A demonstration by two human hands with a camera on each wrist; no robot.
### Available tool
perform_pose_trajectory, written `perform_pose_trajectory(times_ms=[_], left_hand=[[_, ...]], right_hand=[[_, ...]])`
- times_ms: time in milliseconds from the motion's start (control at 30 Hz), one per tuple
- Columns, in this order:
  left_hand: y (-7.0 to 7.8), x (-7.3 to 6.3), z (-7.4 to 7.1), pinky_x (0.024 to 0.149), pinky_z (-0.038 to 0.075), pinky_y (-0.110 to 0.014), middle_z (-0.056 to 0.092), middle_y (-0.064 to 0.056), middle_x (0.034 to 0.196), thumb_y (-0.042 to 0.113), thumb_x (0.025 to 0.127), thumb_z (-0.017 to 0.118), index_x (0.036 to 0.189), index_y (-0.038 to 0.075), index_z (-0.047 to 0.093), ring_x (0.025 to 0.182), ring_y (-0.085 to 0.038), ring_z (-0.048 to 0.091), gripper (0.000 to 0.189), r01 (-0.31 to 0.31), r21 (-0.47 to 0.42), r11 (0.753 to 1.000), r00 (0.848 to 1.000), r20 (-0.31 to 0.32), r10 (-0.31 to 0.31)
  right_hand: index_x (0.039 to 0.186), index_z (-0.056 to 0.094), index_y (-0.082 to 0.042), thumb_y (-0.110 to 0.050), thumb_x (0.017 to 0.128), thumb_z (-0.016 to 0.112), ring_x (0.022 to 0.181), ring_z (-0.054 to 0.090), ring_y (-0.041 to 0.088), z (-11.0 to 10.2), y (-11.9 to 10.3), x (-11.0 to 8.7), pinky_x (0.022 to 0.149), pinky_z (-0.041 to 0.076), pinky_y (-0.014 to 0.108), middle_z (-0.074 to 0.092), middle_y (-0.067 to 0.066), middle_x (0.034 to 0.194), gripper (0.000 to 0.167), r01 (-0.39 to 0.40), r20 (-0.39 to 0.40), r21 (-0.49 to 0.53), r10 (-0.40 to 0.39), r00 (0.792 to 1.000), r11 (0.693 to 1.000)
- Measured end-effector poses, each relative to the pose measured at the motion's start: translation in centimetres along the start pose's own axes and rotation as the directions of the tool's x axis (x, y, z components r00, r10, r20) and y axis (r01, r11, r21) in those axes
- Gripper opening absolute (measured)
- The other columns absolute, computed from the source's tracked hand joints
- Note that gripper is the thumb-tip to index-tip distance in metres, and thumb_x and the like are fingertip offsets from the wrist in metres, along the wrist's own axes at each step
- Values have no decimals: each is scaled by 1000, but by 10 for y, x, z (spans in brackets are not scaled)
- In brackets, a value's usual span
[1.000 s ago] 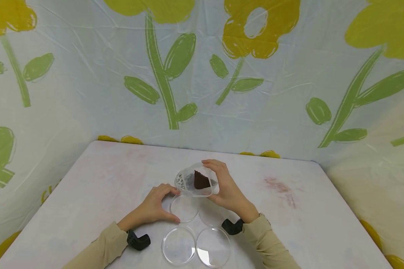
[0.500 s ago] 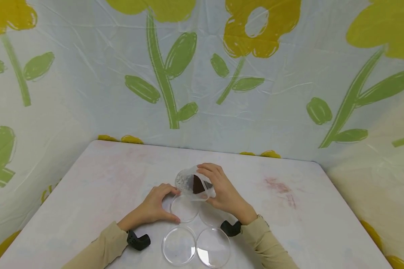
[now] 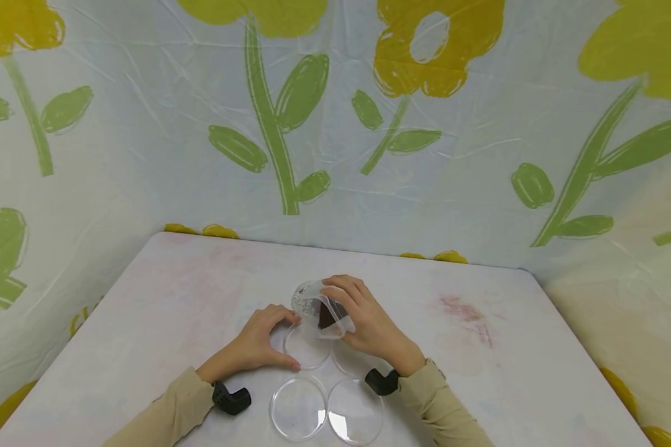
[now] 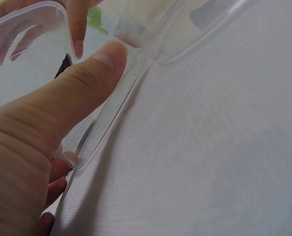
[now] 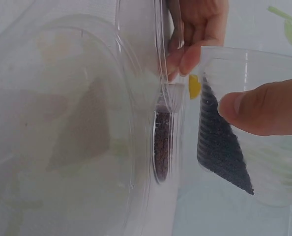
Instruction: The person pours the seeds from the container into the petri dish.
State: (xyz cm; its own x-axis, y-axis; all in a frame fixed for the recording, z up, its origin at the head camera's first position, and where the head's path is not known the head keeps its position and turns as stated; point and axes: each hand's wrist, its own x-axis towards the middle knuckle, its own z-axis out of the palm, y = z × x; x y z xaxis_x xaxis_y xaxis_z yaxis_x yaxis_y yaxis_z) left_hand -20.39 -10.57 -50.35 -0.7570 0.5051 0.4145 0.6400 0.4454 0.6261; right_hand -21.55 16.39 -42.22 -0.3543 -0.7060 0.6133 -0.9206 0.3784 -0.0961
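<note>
My right hand (image 3: 363, 320) grips a clear plastic tub (image 5: 264, 73) tilted over the dishes, its thumb across the wall. Dark granules (image 5: 222, 142) lie sloped in the tub's lower corner. Beneath it, my left hand (image 3: 257, 341) curves thumb and fingers round the rim of a clear round petri dish (image 3: 307, 354); the left wrist view shows the thumb (image 4: 87, 83) along that rim. A speckled clear round part (image 3: 304, 295) overlaps the tub's far left side in the head view. A dark brown patch (image 5: 161, 147) shows through clear walls in the right wrist view.
Two more petri dishes, near left (image 3: 298, 425) and near right (image 3: 363, 397), lie side by side. A further dish (image 3: 349, 360) is partly hidden under the right hand. The pale table (image 3: 201, 279) ends at a flower-printed cloth (image 3: 201, 198).
My right hand has tipped the tub further and shifted it slightly left and toward me, turning its opening more out of sight. My left hand stays in place on the petri dish.
</note>
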Motion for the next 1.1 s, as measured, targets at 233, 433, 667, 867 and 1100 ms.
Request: perform_pose_trajectory(times_ms=[233,433,667,867,1100], left_hand=[[0,0,0,94,38,-44,61,12,117,58,57,90,114,17,63,112,-10,53,75,-11,5,1000,1000,0,11],[0,-1,1,94,38,-45,61,12,117,59,57,89,114,18,63,112,-10,53,75,-13,3,1000,1000,0,13],[-1,-1,1,92,39,-43,60,13,114,60,57,89,112,19,62,110,-9,54,74,-26,12,1000,1000,-14,27],[0,0,0,92,39,-43,61,12,113,57,57,90,112,17,63,109,-10,54,74,-24,9,1000,1000,-14,24],[0,-1,1,93,39,-43,61,11,114,57,56,90,113,18,63,110,-10,53,74,-19,10,1000,1000,-10,19]], right_hand=[[135,49,-4,9,59,72,129,42,33,2,-2,-1,110,33,42,47,16,140,80,2,12,-21,-2,1000,1000],[135,49,-5,9,62,71,130,41,33,3,-3,-1,110,33,43,47,15,140,78,10,14,-22,-10,1000,1000],[135,49,-6,11,62,68,130,42,32,5,-4,-1,111,33,43,46,14,141,77,18,20,-27,-18,1000,999],[135,50,-7,12,60,67,131,41,32,5,-4,-1,111,33,42,46,14,142,79,9,28,-35,-9,1000,999],[135,49,-7,12,60,69,132,40,32,5,-3,-2,111,32,42,46,13,143,81,14,39,-42,-12,999,999]])
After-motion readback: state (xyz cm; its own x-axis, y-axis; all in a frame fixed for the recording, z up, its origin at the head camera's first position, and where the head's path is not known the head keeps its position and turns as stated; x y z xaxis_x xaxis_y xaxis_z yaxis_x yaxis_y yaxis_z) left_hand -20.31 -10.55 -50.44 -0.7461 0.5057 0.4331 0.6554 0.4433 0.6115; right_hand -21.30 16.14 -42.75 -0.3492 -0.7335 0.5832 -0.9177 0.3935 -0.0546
